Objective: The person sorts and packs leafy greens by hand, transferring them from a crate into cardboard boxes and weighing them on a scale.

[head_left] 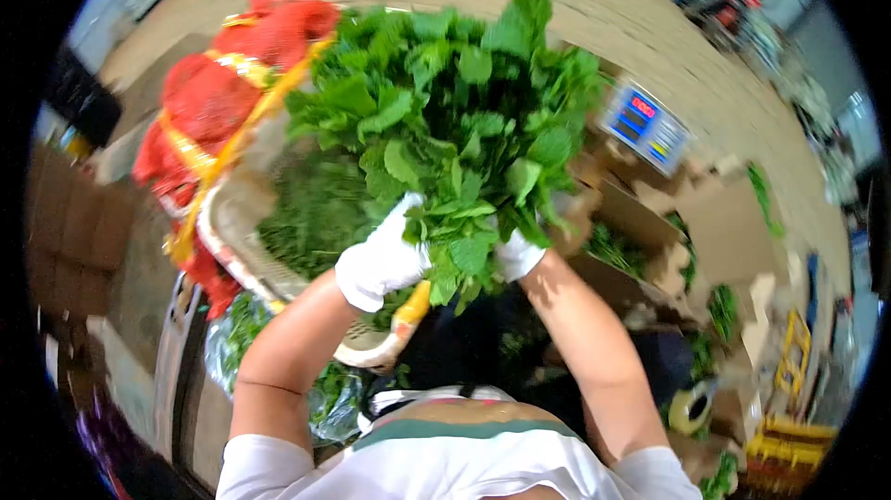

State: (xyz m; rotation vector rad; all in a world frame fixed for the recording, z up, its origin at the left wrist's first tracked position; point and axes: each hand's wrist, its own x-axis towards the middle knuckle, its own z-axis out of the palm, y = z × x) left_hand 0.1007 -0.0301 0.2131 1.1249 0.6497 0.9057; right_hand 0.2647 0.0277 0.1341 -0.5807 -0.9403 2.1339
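A large bunch of leafy green herbs [464, 147] is held up in front of me between both hands. My left hand [385, 254], in a white glove, is closed round the bunch at its lower left, its fingers partly under the leaves. On the lower right, my right hand [517, 254], also white-gloved, grips the same bunch, most of its fingers hidden by leaves. Below and left of the bunch is a pale basket [227, 231] with finer greens [316, 212] inside.
Red mesh sacks [209, 101] with yellow bands lie left of the basket. A digital scale [647, 127] with a lit display stands at the right, beyond cardboard boxes [733, 222] holding greens. A tape roll [690, 407] and yellow crate [789, 444] are lower right.
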